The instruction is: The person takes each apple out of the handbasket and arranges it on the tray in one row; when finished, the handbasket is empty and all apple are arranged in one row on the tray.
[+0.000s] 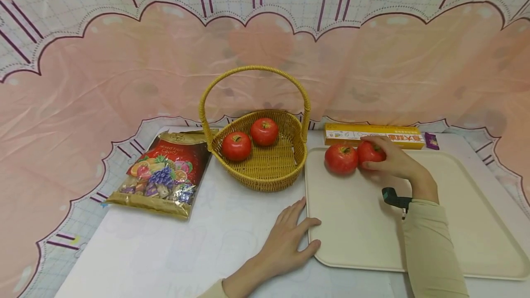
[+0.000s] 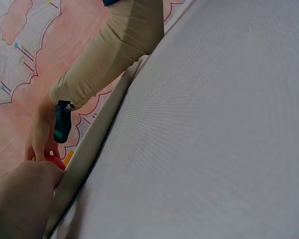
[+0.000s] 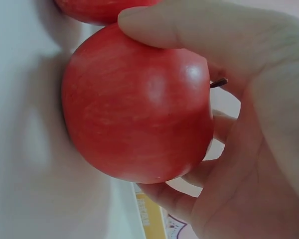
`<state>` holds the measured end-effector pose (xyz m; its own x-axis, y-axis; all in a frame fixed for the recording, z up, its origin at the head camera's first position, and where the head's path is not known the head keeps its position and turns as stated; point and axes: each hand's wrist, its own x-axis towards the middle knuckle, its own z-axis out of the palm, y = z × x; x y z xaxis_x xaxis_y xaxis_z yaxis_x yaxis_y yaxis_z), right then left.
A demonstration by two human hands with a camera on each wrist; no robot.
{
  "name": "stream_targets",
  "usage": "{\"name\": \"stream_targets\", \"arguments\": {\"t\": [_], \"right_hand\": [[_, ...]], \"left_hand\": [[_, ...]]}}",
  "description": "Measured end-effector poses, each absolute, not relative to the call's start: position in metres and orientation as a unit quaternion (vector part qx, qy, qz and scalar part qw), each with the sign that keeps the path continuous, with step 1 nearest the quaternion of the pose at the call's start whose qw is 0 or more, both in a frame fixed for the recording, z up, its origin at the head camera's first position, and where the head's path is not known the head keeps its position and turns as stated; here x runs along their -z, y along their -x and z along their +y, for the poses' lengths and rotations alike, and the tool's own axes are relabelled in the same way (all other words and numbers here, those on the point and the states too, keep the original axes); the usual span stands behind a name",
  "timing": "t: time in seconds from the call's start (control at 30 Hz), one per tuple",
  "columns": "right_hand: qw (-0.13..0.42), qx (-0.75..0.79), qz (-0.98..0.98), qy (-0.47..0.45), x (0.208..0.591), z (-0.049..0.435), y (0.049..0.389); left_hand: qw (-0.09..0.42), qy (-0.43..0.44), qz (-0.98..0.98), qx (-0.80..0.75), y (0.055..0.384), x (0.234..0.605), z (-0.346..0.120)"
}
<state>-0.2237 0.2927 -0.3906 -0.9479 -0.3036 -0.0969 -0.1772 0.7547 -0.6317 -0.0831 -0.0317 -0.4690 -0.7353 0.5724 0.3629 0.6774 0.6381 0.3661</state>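
My right hand (image 1: 395,162) has its thumb and fingers curled round a red apple (image 3: 139,104) at the far side of the beige tray (image 1: 356,224). Right beside that apple, on its left, sits another red apple (image 1: 341,159) on the tray. My left hand (image 1: 285,240) lies with spread, relaxed fingers at the tray's left edge, thumb and index finger over the rim. Two more red apples, one on the left (image 1: 236,146) and one on the right (image 1: 264,131), lie in a yellow wicker basket (image 1: 265,183) with a tall handle.
A bag of mixed fruit candy (image 1: 163,174) lies left of the basket. Behind the tray are a long yellow box (image 1: 343,133) and a small purple wrapped candy (image 1: 431,141). A patterned pink cloth (image 1: 165,68) hangs at the back of the white table (image 1: 165,252).
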Motion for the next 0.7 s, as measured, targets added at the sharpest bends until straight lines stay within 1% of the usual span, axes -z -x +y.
{"name": "stream_targets", "arguments": {"t": [0.27, 0.37, 0.53, 0.7], "right_hand": [[0.107, 0.325, 0.933, 0.116, 0.39, 0.292, 0.223], [0.1, 0.323, 0.934, 0.112, 0.386, 0.291, 0.221], [0.063, 0.335, 0.934, 0.11, 0.379, 0.287, 0.221], [0.007, 0.367, 0.922, 0.127, 0.378, 0.279, 0.226]], "left_hand": [[0.11, 0.349, -0.897, 0.247, 0.083, 0.468, -0.031], [0.109, 0.349, -0.897, 0.248, 0.083, 0.468, -0.031], [0.104, 0.348, -0.898, 0.249, 0.082, 0.468, -0.031], [0.105, 0.346, -0.898, 0.249, 0.083, 0.468, -0.031]]}}
